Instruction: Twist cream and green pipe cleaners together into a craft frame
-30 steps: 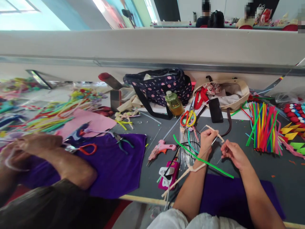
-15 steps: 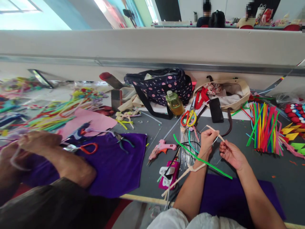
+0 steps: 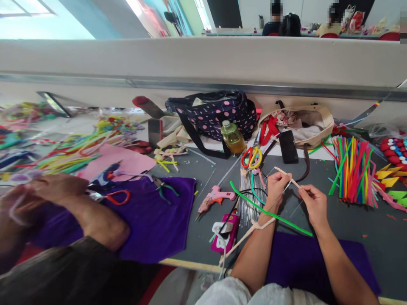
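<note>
My left hand is closed in a pinch on a cream pipe cleaner, which slants down to the right. The fingertips of my right hand grip its lower end. Thin clear or silvery strands show around my left hand; what they are I cannot tell. A bright green pipe cleaner crosses my left forearm, and a longer cream twisted strand reaches the forearm from the table edge. Under my wrists is a purple cloth.
Left of my arms are a pink glue gun, a magenta box with cables, scissors and a bottle. A phone lies behind my hands, coloured pipe cleaners to the right. A co-worker's hands work at far left.
My right hand has turned and shifted slightly right, its fingers now more folded at the cream pipe cleaner's end. My left hand stays nearly still. The co-worker's hands have moved slightly.
</note>
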A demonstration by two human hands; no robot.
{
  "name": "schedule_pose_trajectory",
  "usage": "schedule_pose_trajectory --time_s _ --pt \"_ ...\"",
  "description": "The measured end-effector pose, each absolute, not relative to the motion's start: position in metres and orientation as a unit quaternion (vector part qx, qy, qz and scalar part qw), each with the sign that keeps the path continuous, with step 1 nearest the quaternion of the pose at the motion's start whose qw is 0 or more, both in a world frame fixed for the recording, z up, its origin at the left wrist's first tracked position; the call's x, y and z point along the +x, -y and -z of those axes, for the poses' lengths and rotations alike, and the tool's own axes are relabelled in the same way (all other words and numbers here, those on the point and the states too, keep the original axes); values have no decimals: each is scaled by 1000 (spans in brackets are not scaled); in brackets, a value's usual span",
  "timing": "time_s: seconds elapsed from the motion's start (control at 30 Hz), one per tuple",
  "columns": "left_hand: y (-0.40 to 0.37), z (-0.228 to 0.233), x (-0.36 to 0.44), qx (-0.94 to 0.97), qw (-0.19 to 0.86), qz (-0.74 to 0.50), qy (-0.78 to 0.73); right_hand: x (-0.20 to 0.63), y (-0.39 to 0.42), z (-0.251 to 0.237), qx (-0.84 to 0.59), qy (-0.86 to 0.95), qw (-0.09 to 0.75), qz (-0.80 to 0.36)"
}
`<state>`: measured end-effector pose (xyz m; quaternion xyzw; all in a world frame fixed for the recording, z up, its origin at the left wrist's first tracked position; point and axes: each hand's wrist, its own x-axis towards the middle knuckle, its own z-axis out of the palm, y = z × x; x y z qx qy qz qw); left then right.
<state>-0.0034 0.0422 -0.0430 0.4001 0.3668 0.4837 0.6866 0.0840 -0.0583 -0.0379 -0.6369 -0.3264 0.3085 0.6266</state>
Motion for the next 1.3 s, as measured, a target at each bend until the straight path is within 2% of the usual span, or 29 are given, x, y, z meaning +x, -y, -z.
schedule_pose_trajectory --time_s 0.07,0.13,0.23,0.37,0.47,0.57,0.97,1.3 --pt "-42 43 -3 399 687 -481 -369 83 61 36 -659 383 607 -226" --pt "-43 44 -3 394 688 -482 -372 84 62 35 -657 400 603 -210" --pt "-43 44 -4 376 704 -477 -368 88 60 35 -608 315 625 -374" --pt "-41 40 -4 348 737 -459 -352 98 55 41 -452 138 624 -622" --pt "-40 37 -4 344 750 -451 -342 100 55 44 -370 84 592 -711" --pt "-39 36 -4 348 754 -445 -334 99 56 45 -320 75 575 -749" --pt "-39 35 -6 368 752 -438 -328 96 58 39 -324 114 598 -725" --pt "-38 34 -7 411 718 -455 -329 97 59 31 -497 203 598 -595"
